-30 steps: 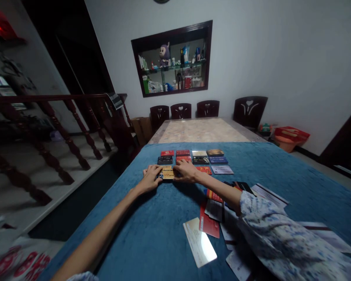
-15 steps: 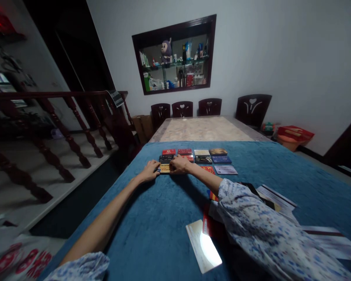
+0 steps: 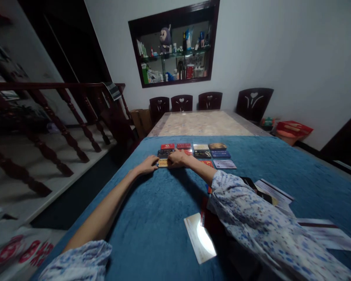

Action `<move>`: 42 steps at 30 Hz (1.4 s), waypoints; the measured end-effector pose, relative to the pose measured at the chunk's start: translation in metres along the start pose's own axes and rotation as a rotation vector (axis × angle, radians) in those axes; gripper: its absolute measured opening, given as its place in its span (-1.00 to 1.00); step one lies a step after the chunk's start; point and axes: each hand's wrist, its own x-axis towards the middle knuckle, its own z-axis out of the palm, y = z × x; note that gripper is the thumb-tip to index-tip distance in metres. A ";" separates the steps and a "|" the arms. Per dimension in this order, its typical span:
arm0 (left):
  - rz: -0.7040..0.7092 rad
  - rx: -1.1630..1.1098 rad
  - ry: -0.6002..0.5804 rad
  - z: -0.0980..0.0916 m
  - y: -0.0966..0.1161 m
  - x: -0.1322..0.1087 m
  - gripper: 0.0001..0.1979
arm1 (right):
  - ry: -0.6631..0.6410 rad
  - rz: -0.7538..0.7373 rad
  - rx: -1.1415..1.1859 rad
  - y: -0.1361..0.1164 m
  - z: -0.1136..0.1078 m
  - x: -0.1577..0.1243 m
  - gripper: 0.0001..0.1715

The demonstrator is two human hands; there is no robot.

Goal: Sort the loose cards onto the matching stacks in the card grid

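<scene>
With the dial centred on the yellow card (image 3: 163,163), twelve pointing away from the person, both hands work at its ends. The card lies flat on the blue cloth (image 3: 146,218), in the nearest row of cards at its left end. At nine o'clock the left hand (image 3: 146,165) grasps the card's left end between thumb and fingers; at three the right hand (image 3: 178,158) arches over the right end with curled fingers, and whether these pinch or merely press cannot be told, since they hide the contact. Just beyond, at twelve, sits a dark card (image 3: 165,153), a useful guide: matching the yellow card's left edge to it should hold the column straight. Light, equal pressure from nine and three would serve best, as a harder push from one side could skew the card or ruck the soft cloth. The right fingertips need care around the red card (image 3: 188,152) at two o'clock, which they could nudge. The right sleeve (image 3: 245,210) reaches over loose cards towards four, near the glossy pale card (image 3: 199,238) at five, so lifting the forearm clear would avoid dragging them.
</scene>
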 end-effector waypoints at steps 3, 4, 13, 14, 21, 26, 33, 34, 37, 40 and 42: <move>-0.005 0.006 0.014 0.002 0.002 -0.002 -0.56 | 0.006 0.015 0.004 -0.001 0.002 0.002 -0.61; -0.007 0.006 0.024 0.002 0.003 -0.004 -0.56 | 0.006 0.017 0.005 -0.002 0.002 0.003 -0.60; -0.006 -0.022 0.065 0.006 0.009 -0.014 -0.54 | 0.021 0.004 0.004 -0.004 0.003 0.000 -0.62; -0.004 -0.027 0.074 0.007 0.009 -0.015 -0.53 | 0.024 0.001 0.001 -0.003 0.003 0.000 -0.62; -0.115 0.008 0.184 0.010 0.022 -0.034 -0.50 | 0.016 0.002 -0.019 0.000 0.004 0.004 -0.55; -0.123 0.061 0.239 0.010 0.042 -0.057 -0.54 | 0.068 0.007 -0.033 0.005 0.004 -0.007 -0.53; -0.003 0.049 0.274 0.020 0.073 -0.071 -0.65 | 0.095 -0.014 -0.083 0.016 0.001 -0.030 -0.46; 0.013 0.036 0.275 0.021 0.079 -0.071 -0.68 | 0.102 -0.015 -0.086 0.017 0.001 -0.034 -0.47; 0.080 -0.013 0.280 0.026 0.097 -0.074 -0.76 | 0.135 -0.023 -0.081 0.023 0.004 -0.049 -0.47; 0.140 -0.059 0.269 0.029 0.117 -0.077 -0.83 | 0.163 -0.036 -0.057 0.029 0.009 -0.068 -0.45; 0.165 -0.082 0.251 0.031 0.130 -0.081 -0.86 | 0.168 -0.037 -0.042 0.033 0.013 -0.083 -0.45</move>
